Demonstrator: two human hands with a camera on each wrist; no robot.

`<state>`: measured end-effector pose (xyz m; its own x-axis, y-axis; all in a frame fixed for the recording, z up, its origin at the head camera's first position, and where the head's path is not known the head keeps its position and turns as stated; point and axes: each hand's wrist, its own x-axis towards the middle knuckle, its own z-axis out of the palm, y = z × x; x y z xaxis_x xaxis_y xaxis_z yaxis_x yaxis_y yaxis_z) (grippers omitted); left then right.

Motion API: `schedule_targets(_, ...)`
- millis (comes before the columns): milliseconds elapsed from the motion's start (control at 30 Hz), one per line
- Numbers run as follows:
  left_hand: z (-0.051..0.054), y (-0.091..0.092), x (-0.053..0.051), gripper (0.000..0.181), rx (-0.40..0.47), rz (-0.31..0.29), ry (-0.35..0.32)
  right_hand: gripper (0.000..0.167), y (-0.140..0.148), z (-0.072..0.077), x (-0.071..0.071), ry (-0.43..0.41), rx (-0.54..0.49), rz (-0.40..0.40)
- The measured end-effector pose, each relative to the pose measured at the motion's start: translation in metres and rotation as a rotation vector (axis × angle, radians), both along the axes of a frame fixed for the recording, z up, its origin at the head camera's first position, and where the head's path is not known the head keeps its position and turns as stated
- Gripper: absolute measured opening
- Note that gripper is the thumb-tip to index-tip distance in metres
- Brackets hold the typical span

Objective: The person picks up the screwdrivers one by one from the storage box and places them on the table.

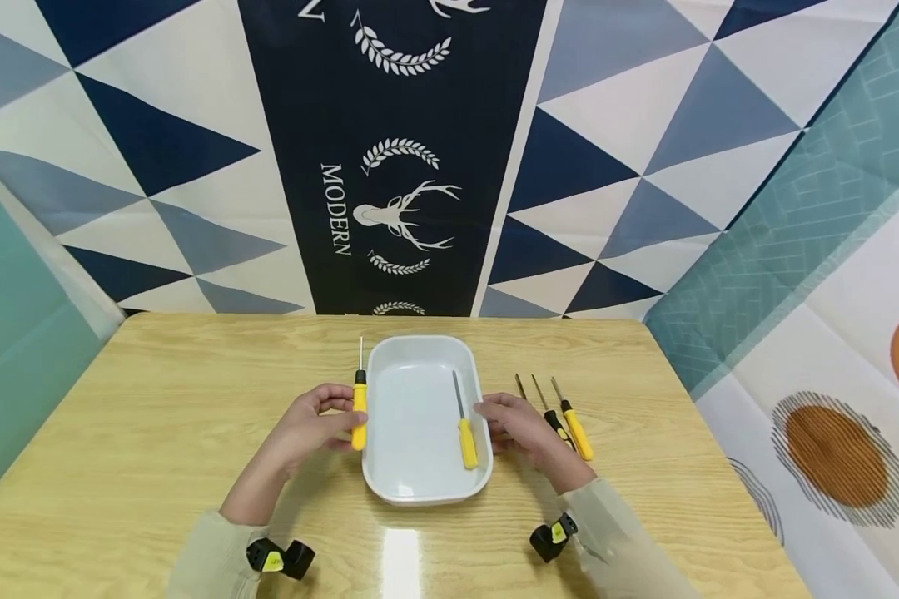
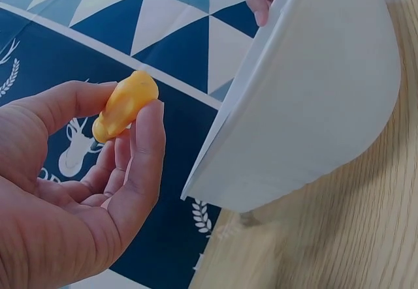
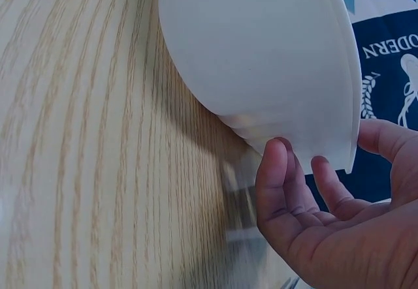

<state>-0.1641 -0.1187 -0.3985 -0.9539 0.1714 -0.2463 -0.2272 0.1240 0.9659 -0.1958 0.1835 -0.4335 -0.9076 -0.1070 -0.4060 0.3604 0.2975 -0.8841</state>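
Note:
My left hand (image 1: 316, 426) pinches a screwdriver (image 1: 360, 412) by its yellow handle, between thumb and fingers. The shaft points away from me, just beside the left wall of a white plastic tray (image 1: 429, 497). In the left wrist view the handle's yellow end (image 2: 127, 106) faces the camera. A second yellow-handled screwdriver (image 1: 468, 444) lies inside the tray, towards its right wall. At that right wall my right hand (image 1: 520, 428) grips the tray's edge. The right wrist view shows the thumb at the rim and the fingertips against the outer wall (image 3: 274, 60).
To the right of the tray, several screwdrivers lie on the wooden table (image 1: 217, 399). One has a yellow handle (image 1: 578, 434); another, with a black handle (image 1: 554, 423), is partly hidden by my right forearm. A patterned cloth (image 1: 397, 208) hangs behind the table's far edge.

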Motion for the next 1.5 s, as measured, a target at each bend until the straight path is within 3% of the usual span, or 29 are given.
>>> schedule_targets(500, -0.005, -0.029, 0.009, 0.054, -0.002, 0.018, 0.005, 0.045, 0.001, 0.000, -0.001, -0.002, 0.004, 0.004)
schedule_targets(800, -0.014, -0.042, 0.010, 0.056, 0.041, -0.006, -0.010, 0.043, 0.001, 0.000, -0.002, -0.014, 0.005, -0.005)
schedule_targets(1167, -0.022, -0.055, 0.010, 0.058, 0.006, -0.008, -0.019, 0.044, 0.002, 0.001, -0.002, -0.010, -0.014, 0.014)
schedule_targets(1267, -0.026, -0.059, 0.010, 0.059, -0.001, -0.016, -0.024, 0.043, 0.000, 0.004, -0.001, -0.007, -0.017, 0.020)
schedule_targets(1500, -0.032, -0.066, 0.009, 0.058, -0.006, -0.024, -0.038, 0.040, -0.008, 0.027, 0.013, 0.007, -0.014, 0.022)
